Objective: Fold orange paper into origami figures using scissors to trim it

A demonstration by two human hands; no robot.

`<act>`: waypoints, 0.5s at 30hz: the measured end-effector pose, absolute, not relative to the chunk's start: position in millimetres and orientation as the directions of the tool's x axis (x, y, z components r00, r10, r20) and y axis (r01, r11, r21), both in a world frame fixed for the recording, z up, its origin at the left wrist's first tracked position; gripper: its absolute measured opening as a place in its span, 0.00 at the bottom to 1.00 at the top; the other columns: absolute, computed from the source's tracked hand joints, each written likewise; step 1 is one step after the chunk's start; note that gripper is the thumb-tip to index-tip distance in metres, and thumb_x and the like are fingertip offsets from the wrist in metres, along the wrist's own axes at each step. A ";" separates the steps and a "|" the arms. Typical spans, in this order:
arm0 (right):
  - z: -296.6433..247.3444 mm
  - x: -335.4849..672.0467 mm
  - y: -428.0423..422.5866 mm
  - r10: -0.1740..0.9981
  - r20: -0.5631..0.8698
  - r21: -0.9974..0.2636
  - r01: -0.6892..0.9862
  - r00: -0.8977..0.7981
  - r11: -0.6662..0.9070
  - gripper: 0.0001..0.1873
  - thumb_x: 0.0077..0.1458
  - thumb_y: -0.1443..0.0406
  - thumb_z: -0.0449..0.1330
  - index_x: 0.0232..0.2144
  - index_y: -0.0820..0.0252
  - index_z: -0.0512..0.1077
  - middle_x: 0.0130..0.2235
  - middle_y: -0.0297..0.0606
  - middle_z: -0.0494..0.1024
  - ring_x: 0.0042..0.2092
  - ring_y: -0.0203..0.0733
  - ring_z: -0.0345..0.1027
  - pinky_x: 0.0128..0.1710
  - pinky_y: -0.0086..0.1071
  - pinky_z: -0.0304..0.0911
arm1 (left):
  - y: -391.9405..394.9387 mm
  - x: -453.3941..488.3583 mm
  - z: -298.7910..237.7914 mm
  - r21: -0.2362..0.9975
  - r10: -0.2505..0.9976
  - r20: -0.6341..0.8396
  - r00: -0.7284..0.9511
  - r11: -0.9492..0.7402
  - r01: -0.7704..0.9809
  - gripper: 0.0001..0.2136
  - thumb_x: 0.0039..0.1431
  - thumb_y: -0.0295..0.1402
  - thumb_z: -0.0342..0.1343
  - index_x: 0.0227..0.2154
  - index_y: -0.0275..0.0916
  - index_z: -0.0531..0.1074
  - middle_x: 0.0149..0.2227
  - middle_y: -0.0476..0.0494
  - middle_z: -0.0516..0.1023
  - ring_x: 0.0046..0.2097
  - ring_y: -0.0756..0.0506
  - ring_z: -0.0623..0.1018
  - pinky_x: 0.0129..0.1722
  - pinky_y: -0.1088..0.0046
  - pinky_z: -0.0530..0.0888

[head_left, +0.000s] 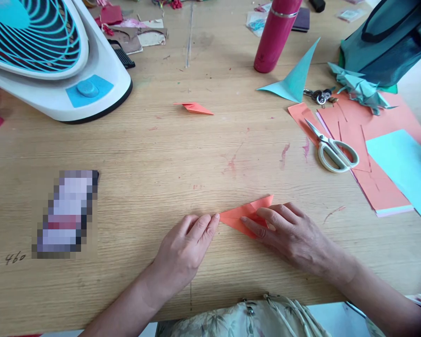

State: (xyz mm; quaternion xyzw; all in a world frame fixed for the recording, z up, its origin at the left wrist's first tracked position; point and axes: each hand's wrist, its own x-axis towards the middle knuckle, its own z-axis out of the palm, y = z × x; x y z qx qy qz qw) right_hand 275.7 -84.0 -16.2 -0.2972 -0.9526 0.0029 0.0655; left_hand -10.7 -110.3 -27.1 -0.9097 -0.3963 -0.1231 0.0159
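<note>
Centrally, at the near part of the surface (143, 159), lies the folded orange paper (233, 216), its narrow point to the left and its broader end to the right. Left hand (184, 243): grip narrow, thumb and forefinger closed on the paper's left point. Right hand (298, 238): thumb and fingertips rest on the broader end, slightly apart and partly covering it; cannot tell whether this grip pinches the paper or only presses it.

Far of the hands, well apart from them, sits a small orange folded piece (197, 109). To the right, white-handled scissors (338, 154) lie partly on orange sheets (388, 187), blades toward the far left. A light blue sheet (403, 161) overlaps those sheets at their right. Farther off on the right: a teal pointed fold (296, 79), keys (321, 97) just beside it, and a teal folded figure (363, 89) in front of a dark teal bag (396, 47). A magenta bottle (277, 35) stands at far right of centre. Far left: a white-and-blue fan (103, 93). Near left: a phone (65, 210), its screen pixelated and unreadable.
</note>
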 end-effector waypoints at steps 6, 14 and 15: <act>-17.1 284.3 -87.1 0.582 0.132 -0.055 0.580 -0.802 0.813 0.20 0.68 0.67 0.54 0.60 0.60 0.69 0.47 0.46 0.76 0.42 0.47 0.67 0.39 0.42 0.60 | -111.3 -12.4 -27.1 0.083 0.718 0.250 0.650 -0.684 0.724 0.18 0.68 0.22 0.48 0.59 0.26 0.68 0.47 0.36 0.78 0.43 0.42 0.72 0.45 0.65 0.78; -14.5 298.6 -92.0 0.600 0.094 -0.087 0.594 -0.794 0.800 0.21 0.67 0.71 0.53 0.61 0.61 0.68 0.48 0.46 0.77 0.43 0.48 0.69 0.41 0.43 0.61 | -111.5 -13.1 -27.8 0.096 0.714 0.242 0.657 -0.691 0.716 0.19 0.66 0.21 0.50 0.60 0.25 0.67 0.48 0.36 0.77 0.45 0.41 0.71 0.47 0.64 0.77; -14.3 300.7 -92.6 0.609 0.088 -0.092 0.602 -0.789 0.793 0.21 0.67 0.71 0.53 0.61 0.60 0.68 0.49 0.46 0.77 0.43 0.47 0.69 0.41 0.43 0.61 | -111.5 -13.0 -27.9 0.096 0.714 0.245 0.656 -0.691 0.716 0.19 0.66 0.20 0.50 0.60 0.25 0.67 0.48 0.36 0.77 0.45 0.41 0.71 0.47 0.64 0.77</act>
